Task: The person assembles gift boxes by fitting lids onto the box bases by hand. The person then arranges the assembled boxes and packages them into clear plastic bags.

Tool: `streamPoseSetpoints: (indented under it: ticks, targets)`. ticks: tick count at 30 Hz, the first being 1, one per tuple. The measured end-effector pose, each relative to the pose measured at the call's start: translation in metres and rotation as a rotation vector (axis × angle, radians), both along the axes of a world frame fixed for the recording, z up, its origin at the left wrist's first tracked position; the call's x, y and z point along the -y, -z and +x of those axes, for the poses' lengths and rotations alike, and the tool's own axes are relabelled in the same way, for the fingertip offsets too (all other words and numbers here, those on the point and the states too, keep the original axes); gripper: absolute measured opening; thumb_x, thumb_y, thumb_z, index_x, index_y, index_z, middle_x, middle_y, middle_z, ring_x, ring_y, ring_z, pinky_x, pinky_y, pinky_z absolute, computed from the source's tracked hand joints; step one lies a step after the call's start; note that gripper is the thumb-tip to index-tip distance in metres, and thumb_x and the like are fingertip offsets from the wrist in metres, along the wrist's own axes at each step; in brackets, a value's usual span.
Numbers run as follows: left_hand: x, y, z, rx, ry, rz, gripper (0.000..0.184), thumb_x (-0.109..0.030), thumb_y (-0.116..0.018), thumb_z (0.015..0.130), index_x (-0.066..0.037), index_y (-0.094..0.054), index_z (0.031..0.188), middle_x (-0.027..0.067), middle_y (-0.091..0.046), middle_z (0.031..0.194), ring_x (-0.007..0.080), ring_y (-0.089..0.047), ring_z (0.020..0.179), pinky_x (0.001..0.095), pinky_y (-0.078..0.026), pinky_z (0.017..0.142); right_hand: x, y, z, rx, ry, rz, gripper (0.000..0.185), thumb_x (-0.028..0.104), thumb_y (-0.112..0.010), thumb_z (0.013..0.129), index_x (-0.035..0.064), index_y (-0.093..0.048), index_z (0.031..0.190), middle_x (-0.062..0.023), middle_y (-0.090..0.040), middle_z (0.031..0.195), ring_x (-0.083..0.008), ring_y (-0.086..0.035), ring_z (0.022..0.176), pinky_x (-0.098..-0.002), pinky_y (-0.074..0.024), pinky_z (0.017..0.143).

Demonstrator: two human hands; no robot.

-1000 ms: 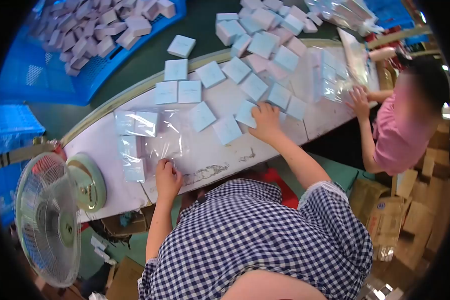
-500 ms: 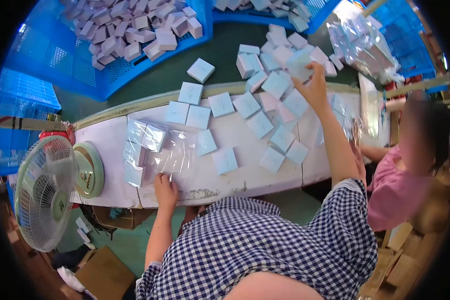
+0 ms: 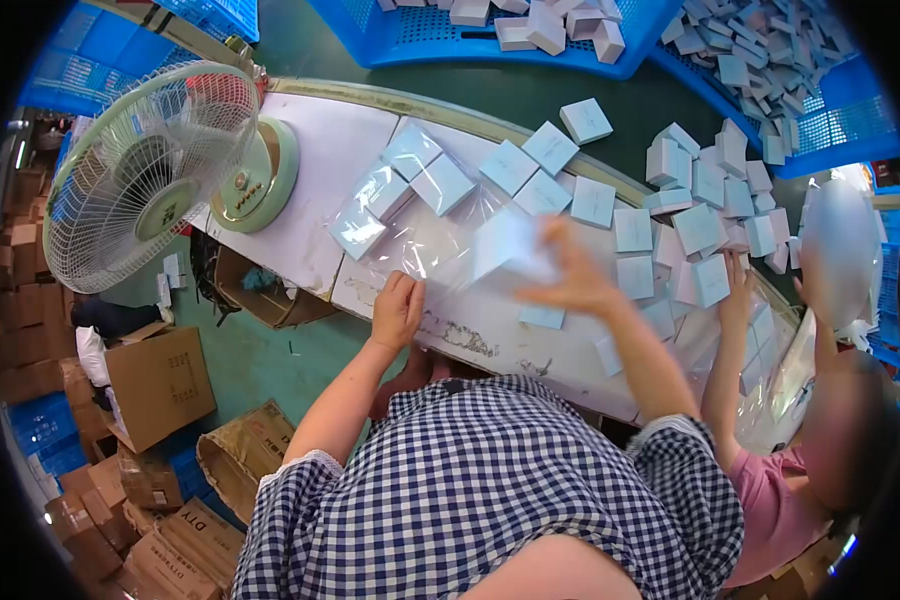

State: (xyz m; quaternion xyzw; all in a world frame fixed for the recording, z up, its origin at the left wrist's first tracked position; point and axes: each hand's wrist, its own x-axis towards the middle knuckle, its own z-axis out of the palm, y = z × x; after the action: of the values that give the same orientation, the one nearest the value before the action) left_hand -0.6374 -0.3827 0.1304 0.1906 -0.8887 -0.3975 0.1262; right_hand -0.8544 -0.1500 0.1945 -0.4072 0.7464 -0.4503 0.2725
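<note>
A clear plastic bag (image 3: 420, 240) lies flat on the white table (image 3: 310, 130), with several small pale-blue boxes (image 3: 382, 190) inside its far and left parts. My left hand (image 3: 398, 312) has its fingers closed on the bag's near edge. My right hand (image 3: 575, 275), smeared by motion, grips a small white box (image 3: 510, 250) between thumb and fingers. That box is above the table, beside the bag's right side. Beyond it, loose pale-blue boxes (image 3: 508, 166) lie flat near the table's far edge. More boxes are heaped in a pile (image 3: 708, 183) to the right.
On the left stands a green fan (image 3: 165, 205). Blue crates (image 3: 610, 68) of small boxes sit beyond the table. At the right, a co-worker in a pink top (image 3: 785, 510) reaches one hand (image 3: 737, 290) to the pile. Cardboard cartons (image 3: 162, 385) stand on the floor.
My right hand has come left from the pile with a box in it, towards the bag. My left hand stays at the bag's edge. The whole view has turned.
</note>
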Motion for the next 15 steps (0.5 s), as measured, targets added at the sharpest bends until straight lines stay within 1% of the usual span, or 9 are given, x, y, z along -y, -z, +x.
streamPoseSetpoints:
  ticks: [1, 3, 4, 6, 7, 9, 11, 13, 15]
  targets:
    - [0.000, 0.006, 0.003, -0.001, 0.007, 0.001, 0.017, -0.011, -0.058, 0.091, -0.002, -0.051, 0.079, 0.0130, -0.047, 0.075, 0.0309, -0.049, 0.063, 0.0354, -0.042, 0.058, 0.028, 0.000, 0.032, 0.055, -0.118, -0.034, 0.062, 0.026, -0.087, 0.066, 0.0107, -0.042, 0.105, -0.0171, -0.045, 0.127, -0.0336, -0.048, 0.119, -0.0419, -0.0395, 0.100]
    - [0.005, 0.018, 0.009, -0.041, -0.164, 0.278, 0.018, -0.012, -0.057, 0.092, -0.001, -0.050, 0.080, 0.0121, -0.047, 0.072, 0.0289, -0.045, 0.058, 0.0338, -0.040, 0.056, 0.059, 0.042, 0.066, 0.043, -0.200, -0.003, 0.062, 0.020, -0.086, 0.063, 0.0087, -0.045, 0.108, -0.0210, -0.044, 0.129, -0.0418, -0.047, 0.120, -0.0457, -0.0419, 0.099]
    - [0.006, 0.012, 0.009, -0.044, -0.154, 0.273, 0.018, -0.012, -0.057, 0.092, -0.001, -0.050, 0.080, 0.0121, -0.047, 0.072, 0.0289, -0.045, 0.058, 0.0338, -0.040, 0.056, 0.064, 0.052, 0.076, 0.038, -0.190, -0.008, 0.062, 0.020, -0.086, 0.063, 0.0087, -0.045, 0.108, -0.0210, -0.044, 0.129, -0.0418, -0.047, 0.120, -0.0457, -0.0419, 0.099]
    - [0.007, -0.009, 0.005, -0.082, 0.003, 0.094, 0.015, -0.012, -0.058, 0.092, -0.003, -0.052, 0.082, 0.0152, -0.050, 0.073, 0.0359, -0.054, 0.064, 0.0416, -0.043, 0.057, 0.072, 0.060, 0.091, -0.076, 0.176, 0.174, 0.061, 0.017, -0.083, 0.064, 0.0106, -0.047, 0.113, -0.0186, -0.041, 0.133, -0.0417, -0.045, 0.120, -0.0475, -0.0415, 0.100]
    - [0.007, -0.015, 0.004, -0.089, 0.009, 0.098, 0.015, -0.012, -0.058, 0.092, -0.003, -0.052, 0.082, 0.0152, -0.050, 0.073, 0.0359, -0.054, 0.064, 0.0416, -0.043, 0.057, 0.076, 0.061, 0.101, -0.083, 0.182, 0.177, 0.061, 0.017, -0.083, 0.064, 0.0106, -0.047, 0.113, -0.0186, -0.041, 0.133, -0.0417, -0.045, 0.120, -0.0475, -0.0415, 0.100]
    - [0.008, -0.027, 0.003, -0.134, 0.262, -0.032, 0.015, -0.014, -0.060, 0.091, -0.004, -0.053, 0.082, 0.0139, -0.052, 0.073, 0.0352, -0.056, 0.063, 0.0412, -0.045, 0.054, 0.088, 0.061, 0.118, -0.267, 0.185, 0.148, 0.056, 0.015, -0.081, 0.066, 0.0077, -0.051, 0.113, -0.0221, -0.041, 0.134, -0.0443, -0.047, 0.119, -0.0476, -0.0438, 0.097]
    - [0.008, -0.041, 0.000, -0.145, 0.330, -0.033, 0.012, -0.012, -0.061, 0.090, -0.004, -0.055, 0.083, 0.0142, -0.053, 0.073, 0.0346, -0.057, 0.063, 0.0415, -0.045, 0.054, 0.107, 0.069, 0.122, -0.203, 0.124, 0.130, 0.057, 0.016, -0.080, 0.067, 0.0070, -0.052, 0.116, -0.0233, -0.040, 0.135, -0.0445, -0.045, 0.121, -0.0488, -0.0420, 0.099]
    - [0.009, -0.046, -0.002, -0.156, 0.391, -0.032, 0.010, -0.010, -0.062, 0.089, -0.004, -0.057, 0.084, 0.0144, -0.054, 0.072, 0.0339, -0.057, 0.063, 0.0418, -0.045, 0.055, 0.130, 0.099, 0.114, -0.331, 0.391, 0.012, 0.067, 0.020, -0.080, 0.067, 0.0073, -0.048, 0.125, -0.0255, -0.039, 0.136, -0.0465, -0.040, 0.126, -0.0492, -0.0389, 0.103]
    - [0.008, -0.045, -0.005, -0.128, 0.437, 0.065, 0.011, -0.011, -0.064, 0.088, -0.004, -0.058, 0.083, 0.0135, -0.054, 0.071, 0.0340, -0.056, 0.061, 0.0413, -0.045, 0.054, 0.148, 0.119, 0.114, -0.196, 0.443, 0.092, 0.077, 0.026, -0.080, 0.069, 0.0088, -0.043, 0.134, -0.0270, -0.038, 0.136, -0.0481, -0.037, 0.128, -0.0482, -0.0362, 0.106]
